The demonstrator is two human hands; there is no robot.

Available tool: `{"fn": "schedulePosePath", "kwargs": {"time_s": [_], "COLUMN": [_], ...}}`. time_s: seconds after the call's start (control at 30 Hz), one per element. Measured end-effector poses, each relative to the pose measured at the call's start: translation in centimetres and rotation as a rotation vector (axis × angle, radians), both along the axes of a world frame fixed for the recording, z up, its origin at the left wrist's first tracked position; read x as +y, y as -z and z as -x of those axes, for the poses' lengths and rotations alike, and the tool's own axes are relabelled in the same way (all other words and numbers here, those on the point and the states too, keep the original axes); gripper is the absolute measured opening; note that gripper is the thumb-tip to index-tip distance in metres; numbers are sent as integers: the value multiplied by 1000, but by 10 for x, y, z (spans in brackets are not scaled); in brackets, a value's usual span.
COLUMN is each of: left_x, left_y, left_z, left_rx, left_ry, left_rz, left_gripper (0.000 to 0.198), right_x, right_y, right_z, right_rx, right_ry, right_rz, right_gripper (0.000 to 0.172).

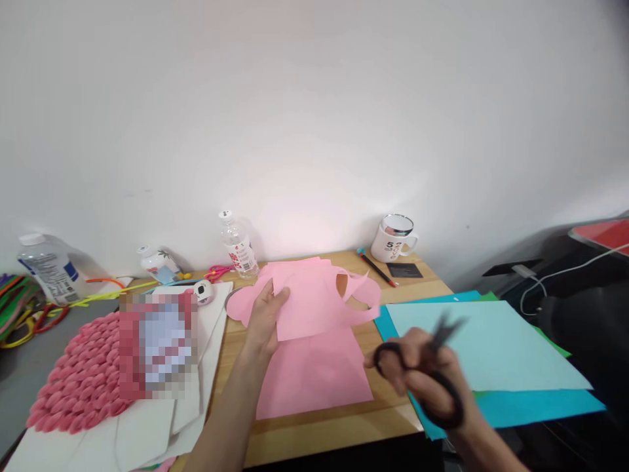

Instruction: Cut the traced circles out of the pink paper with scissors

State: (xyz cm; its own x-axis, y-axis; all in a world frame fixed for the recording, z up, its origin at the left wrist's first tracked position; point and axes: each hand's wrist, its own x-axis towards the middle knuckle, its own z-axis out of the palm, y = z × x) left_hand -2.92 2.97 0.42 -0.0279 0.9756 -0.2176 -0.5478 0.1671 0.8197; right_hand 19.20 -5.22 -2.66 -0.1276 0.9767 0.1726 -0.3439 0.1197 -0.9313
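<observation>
Left hand pinches pink paper; right hand grips scissors, blurred, blades apart, near light-blue sheet.

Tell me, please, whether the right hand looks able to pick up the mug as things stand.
Probably not without putting down the scissors that the right hand holds; the way to the mug otherwise looks free, with nothing tall between them.

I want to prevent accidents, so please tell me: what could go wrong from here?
The open scissors in the right grip might nick the left grip, which holds the pink sheet. The narrow curved pink strip might tear. The bottle beyond the left grip could be knocked over.
</observation>
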Motion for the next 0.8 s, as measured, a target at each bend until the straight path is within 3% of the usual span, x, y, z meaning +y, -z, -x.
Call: {"fn": "schedulePosePath", "kwargs": {"time_s": [0.1,0.23,0.33,0.5,0.67,0.8], "left_x": [-4,-5,-5,-11,-20,-18], "left_y": [-5,-2,13,40,41,34], "left_z": [-4,-11,-14,-14,-13,-11], "left_rx": [49,132,124,122,55,-14], "left_ry": [63,42,-41,-115,4,102], "left_rz": [-198,-337,-224,-20,144,169], "left_gripper": [62,65,60,46,38,36], "right_x": [1,7,17,31,37,36], "right_y": [15,33,36,35,26,17], "right_z": [19,34,39,52,61,61], "right_rx": [71,73,142,72,-162,-186], "right_ry": [-23,-17,-13,140,261,266], "right_rz": [83,136,221,338,366,300], "right_gripper": [28,30,22,30,35,35]}}
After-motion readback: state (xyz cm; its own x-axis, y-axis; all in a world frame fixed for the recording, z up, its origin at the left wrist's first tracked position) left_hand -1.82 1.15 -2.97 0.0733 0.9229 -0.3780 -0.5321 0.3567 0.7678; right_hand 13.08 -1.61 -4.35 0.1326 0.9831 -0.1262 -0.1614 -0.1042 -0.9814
